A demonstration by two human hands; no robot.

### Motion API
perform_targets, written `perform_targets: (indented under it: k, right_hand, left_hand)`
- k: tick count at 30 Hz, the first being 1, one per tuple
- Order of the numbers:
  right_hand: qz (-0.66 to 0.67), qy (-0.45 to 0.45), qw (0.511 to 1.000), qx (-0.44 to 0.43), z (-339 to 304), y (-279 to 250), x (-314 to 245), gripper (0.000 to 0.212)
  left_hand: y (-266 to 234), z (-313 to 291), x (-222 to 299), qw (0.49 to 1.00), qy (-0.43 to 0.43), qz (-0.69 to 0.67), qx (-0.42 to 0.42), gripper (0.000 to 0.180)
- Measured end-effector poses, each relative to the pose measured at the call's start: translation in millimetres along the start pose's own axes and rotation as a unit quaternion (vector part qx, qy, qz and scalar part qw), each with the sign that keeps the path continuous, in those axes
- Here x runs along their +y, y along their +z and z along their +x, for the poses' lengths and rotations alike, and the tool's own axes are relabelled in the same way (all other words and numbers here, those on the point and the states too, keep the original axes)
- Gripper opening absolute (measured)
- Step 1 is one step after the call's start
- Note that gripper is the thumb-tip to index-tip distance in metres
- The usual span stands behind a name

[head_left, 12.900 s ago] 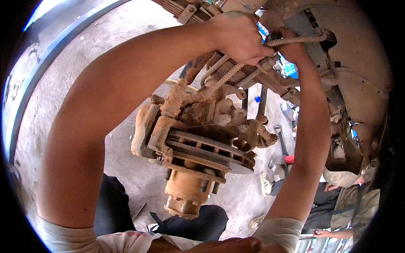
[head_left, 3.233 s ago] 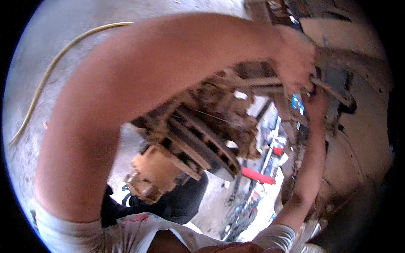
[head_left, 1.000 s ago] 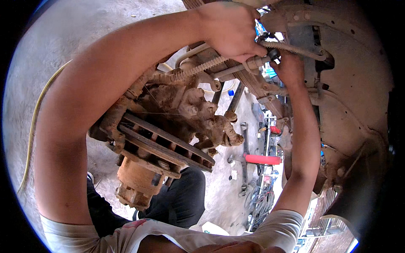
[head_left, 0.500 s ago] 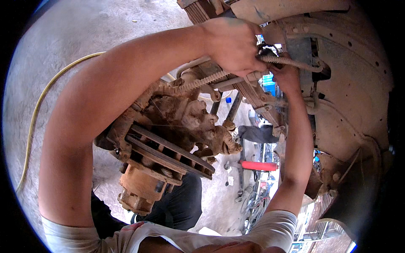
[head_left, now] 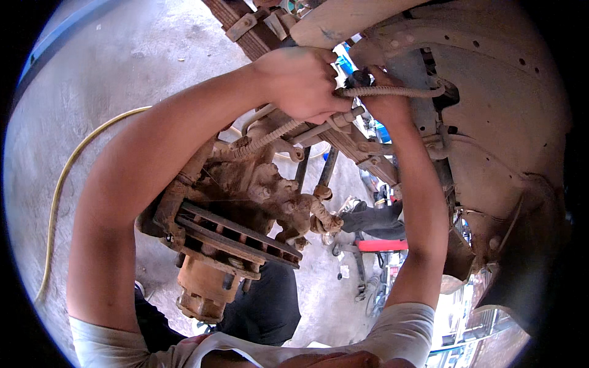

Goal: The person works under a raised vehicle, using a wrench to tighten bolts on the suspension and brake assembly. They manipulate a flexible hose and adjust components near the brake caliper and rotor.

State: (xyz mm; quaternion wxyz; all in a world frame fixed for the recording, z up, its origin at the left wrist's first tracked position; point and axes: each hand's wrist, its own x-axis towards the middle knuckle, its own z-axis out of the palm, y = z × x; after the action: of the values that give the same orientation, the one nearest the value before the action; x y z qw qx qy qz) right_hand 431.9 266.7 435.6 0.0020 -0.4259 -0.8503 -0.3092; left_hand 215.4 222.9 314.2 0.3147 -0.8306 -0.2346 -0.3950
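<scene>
My left hand (head_left: pixel 300 84) is closed at the spiral-wrapped hose (head_left: pixel 392 91); one length runs from it toward the hub and another to the panel on the right. My right hand (head_left: pixel 389 105) is behind the hose, fingers bent around a small black piece (head_left: pixel 358 78) I cannot identify. The leaf spring (head_left: pixel 362 144) runs diagonally below both hands. Nearer to me is a rusty wheel hub (head_left: pixel 205 285) with its ribbed brake disc (head_left: pixel 236 236) and a dirt-caked steering knuckle (head_left: pixel 264 190).
A rusty fender panel (head_left: pixel 497 122) curves along the right side. On the concrete floor a yellow hose (head_left: pixel 61 178) bends at the left. Beyond the hub lie a red bar (head_left: pixel 380 245) and tools; another person's dark trouser leg (head_left: pixel 374 221) shows there.
The view has shifted, so the hands and spring sit further left. Both hands stay together at the hose. The other person's leg and shoe now show more plainly.
</scene>
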Motion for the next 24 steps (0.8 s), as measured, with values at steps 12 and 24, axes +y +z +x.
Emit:
perform_targets:
  k: [12, 24]
  right_hand:
    - [0.135, -0.009, 0.991, 0.005, -2, 17, 26, 0.052]
    - [0.249, 0.12, 0.96, 0.05, 25, 20, -4, 0.049]
  left_hand:
    - [7, 2, 0, 0.999, 0.026, 0.0, 0.036, 0.028]
    - [7, 0, -4, 0.998, 0.042, 0.001, 0.053, 0.032]
